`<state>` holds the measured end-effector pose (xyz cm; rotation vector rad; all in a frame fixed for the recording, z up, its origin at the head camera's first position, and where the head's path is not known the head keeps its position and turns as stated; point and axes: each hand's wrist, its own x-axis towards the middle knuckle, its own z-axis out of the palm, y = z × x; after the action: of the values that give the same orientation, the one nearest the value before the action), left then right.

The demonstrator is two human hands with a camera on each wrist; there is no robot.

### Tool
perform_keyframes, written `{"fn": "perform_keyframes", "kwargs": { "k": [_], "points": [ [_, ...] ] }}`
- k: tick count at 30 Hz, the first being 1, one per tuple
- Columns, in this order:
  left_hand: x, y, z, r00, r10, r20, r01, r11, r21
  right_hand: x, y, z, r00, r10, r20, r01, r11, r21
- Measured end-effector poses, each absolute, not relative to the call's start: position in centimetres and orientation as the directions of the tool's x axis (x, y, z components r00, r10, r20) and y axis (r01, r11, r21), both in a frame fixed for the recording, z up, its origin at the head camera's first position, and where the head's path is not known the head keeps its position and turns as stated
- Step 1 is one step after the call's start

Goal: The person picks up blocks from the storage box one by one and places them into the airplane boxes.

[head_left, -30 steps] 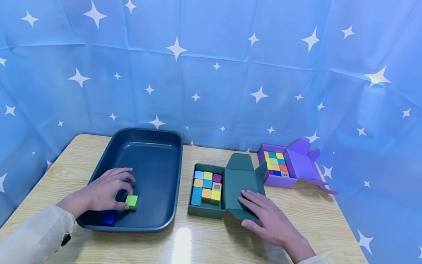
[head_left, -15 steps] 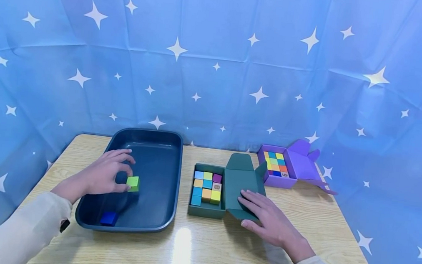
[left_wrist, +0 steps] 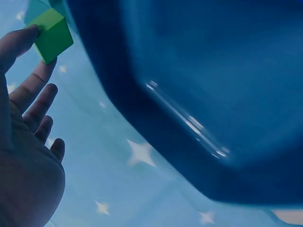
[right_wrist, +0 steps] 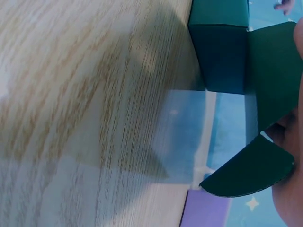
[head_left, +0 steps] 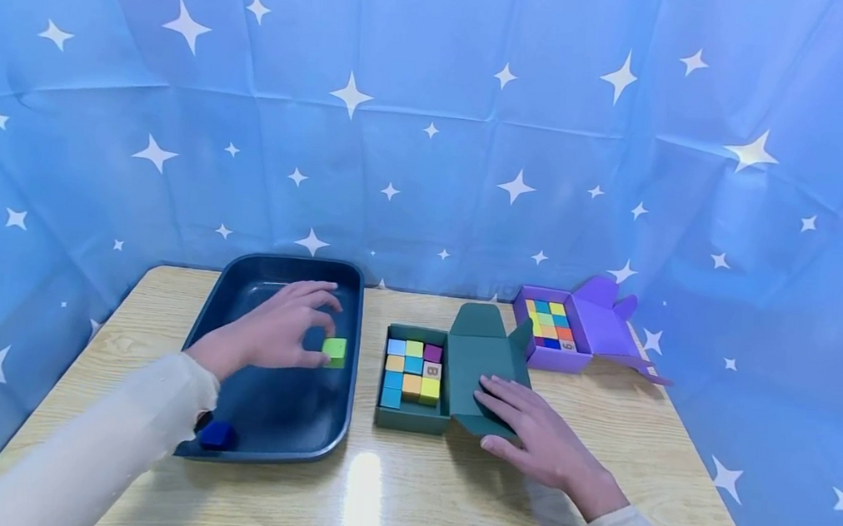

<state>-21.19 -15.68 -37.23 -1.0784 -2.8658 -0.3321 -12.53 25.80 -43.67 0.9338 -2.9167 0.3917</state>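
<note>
Between thumb and index finger, my left hand (head_left: 276,325) pinches a lime-green block (head_left: 334,352) above the right side of the dark blue tray (head_left: 285,448). The left wrist view shows the same green block (left_wrist: 54,37) at the fingertips, the other fingers loosely spread. A dark blue block (head_left: 217,435) lies in the tray's near left corner. My right hand (head_left: 538,436) rests with extended fingers on the folded-back lid of the green box (head_left: 413,421). Several coloured blocks (head_left: 413,364) sit in that box, toward its left and back, one marked with a B.
A purple box (head_left: 559,360) with its lid open stands at the back right, holding several coloured blocks. All of it is on a light wooden table (head_left: 438,507). Behind hangs a blue curtain (head_left: 439,64) with white stars.
My left hand has lifted the green block off the tray's floor and carried it to the right, toward the green box. The right hand keeps its place on the lid.
</note>
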Motion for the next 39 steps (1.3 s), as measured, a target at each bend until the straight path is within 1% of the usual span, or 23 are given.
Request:
{"fn": "perform_keyframes", "kwargs": {
  "k": [7,11,21,24,29,34,39],
  "points": [
    [-21.9,-10.4,-36.6,-0.682,0.726,0.089,0.729,0.666,0.159,-12.6,25.7,-43.5,-0.805,-0.579,0.13,-0.593,0.777,-0.211],
    [-21.9,-8.4,-36.8,-0.66,0.748,0.078,0.748,0.642,0.171,-12.7,25.7,-43.5,-0.803,-0.581,0.132,-0.595,0.776,-0.209],
    [-21.5,-5.7,-38.8,-0.639,0.769,0.015,0.758,0.627,0.178,-12.7,25.7,-43.7,-0.818,-0.563,0.118,-0.574,0.785,-0.232],
    [-21.3,-5.2,-39.8,-0.643,0.766,-0.017,0.752,0.636,0.171,-12.8,25.7,-43.8,-0.821,-0.56,0.111,-0.569,0.788,-0.235],
    [-21.0,-4.5,-41.0,-0.653,0.755,-0.06,0.739,0.652,0.167,-12.8,25.7,-43.8,-0.808,-0.575,0.129,-0.588,0.779,-0.217],
    [-21.0,-3.9,-41.7,-0.653,0.753,-0.076,0.738,0.656,0.162,-12.7,25.7,-43.7,-0.815,-0.567,0.121,-0.578,0.783,-0.228],
    [-21.2,-3.5,-41.9,-0.666,0.738,-0.103,0.725,0.674,0.14,-12.7,25.7,-43.8,-0.812,-0.571,0.123,-0.583,0.782,-0.22]
  ]
}}
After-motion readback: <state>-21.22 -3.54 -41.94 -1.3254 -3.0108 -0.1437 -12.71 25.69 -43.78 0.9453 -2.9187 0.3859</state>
